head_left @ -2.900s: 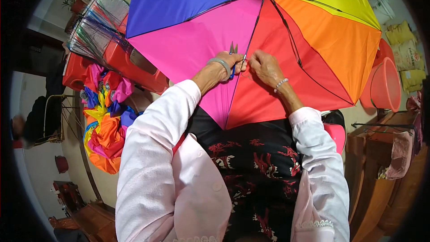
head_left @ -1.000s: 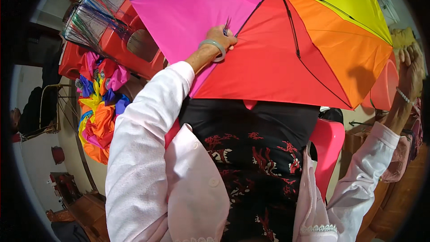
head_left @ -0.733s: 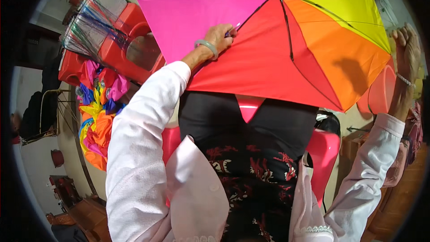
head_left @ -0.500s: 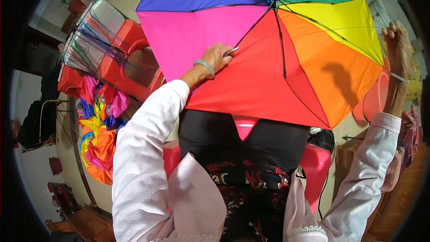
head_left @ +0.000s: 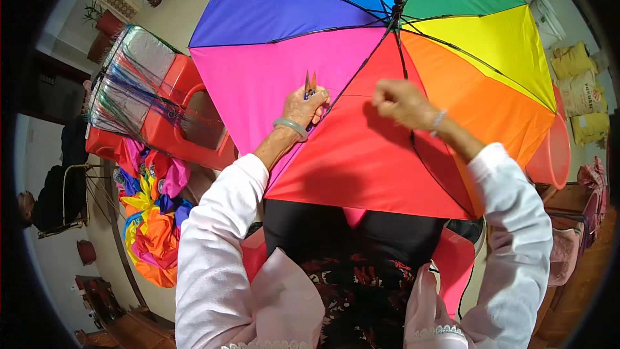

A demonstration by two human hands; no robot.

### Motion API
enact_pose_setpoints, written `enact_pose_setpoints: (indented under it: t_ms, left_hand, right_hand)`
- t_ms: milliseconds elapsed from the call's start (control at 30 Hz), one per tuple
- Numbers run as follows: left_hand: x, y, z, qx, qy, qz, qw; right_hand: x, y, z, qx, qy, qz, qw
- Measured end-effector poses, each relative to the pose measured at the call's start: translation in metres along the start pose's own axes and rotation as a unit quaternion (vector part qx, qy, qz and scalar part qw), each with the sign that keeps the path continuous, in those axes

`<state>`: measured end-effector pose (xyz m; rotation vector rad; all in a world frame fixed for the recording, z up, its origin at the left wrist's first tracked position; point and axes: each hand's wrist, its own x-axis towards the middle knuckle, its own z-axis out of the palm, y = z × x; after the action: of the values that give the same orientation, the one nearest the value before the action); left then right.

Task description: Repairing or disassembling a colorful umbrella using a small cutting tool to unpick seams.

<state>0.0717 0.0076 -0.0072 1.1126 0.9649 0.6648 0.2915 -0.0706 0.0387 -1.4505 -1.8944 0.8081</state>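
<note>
An open rainbow umbrella (head_left: 258, 77) lies over my lap with its inner side up. Its black ribs (head_left: 363, 64) spread from the hub near the top. My left hand (head_left: 300, 108) is closed at the seam of the pink and red panels, by a rib. Small scissors (head_left: 310, 84) with blue handles stick up from that hand, blades apart. Above the red panel my right hand (head_left: 407, 108) is closed in a pinch. A thin thread (head_left: 352, 95) runs from it toward the rib by my left hand. Whether a needle is in those fingers is too small to see.
Left of the umbrella stands a red plastic stool (head_left: 194, 139) bearing a silvery pad (head_left: 139, 55) strung with coloured threads. Crumpled rainbow fabric (head_left: 155, 232) is heaped beside it. At the right are a red tub (head_left: 554, 155), yellow packages (head_left: 575, 61) and wooden furniture (head_left: 594, 278).
My right hand has come in from the far right to above the red panel. My left hand has lowered a little, its scissors now pointing up. The umbrella has shifted slightly downward.
</note>
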Motion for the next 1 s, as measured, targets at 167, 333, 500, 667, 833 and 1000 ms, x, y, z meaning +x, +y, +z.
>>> enact_pose_setpoints:
  t_ms: [167,333,500,667,833,1000]
  left_hand:
    - [-0.006,0.009,-0.001,-0.009,0.025,0.017,1.0]
    - [-0.005,0.004,-0.002,-0.008,0.013,0.033,0.999]
    - [-0.003,0.0,-0.001,0.056,0.034,0.051,0.997]
    - [-0.001,-0.005,-0.007,0.227,0.042,0.117,0.966]
    - [0.002,-0.006,-0.008,0.298,-0.003,0.148,0.943]
    - [0.007,-0.003,-0.006,0.338,-0.024,0.133,0.931]
  right_hand:
    - [0.025,-0.012,0.059,0.084,-0.025,0.094,0.992]
    - [0.04,-0.004,0.09,0.219,-0.048,0.173,0.959]
    - [0.043,0.001,0.099,0.478,0.055,0.293,0.826]
    - [0.036,0.002,0.061,0.51,0.067,0.327,0.793]
    - [0.018,0.068,-0.044,0.49,0.123,0.312,0.805]
    - [-0.041,0.145,-0.152,0.417,0.399,0.252,0.777]
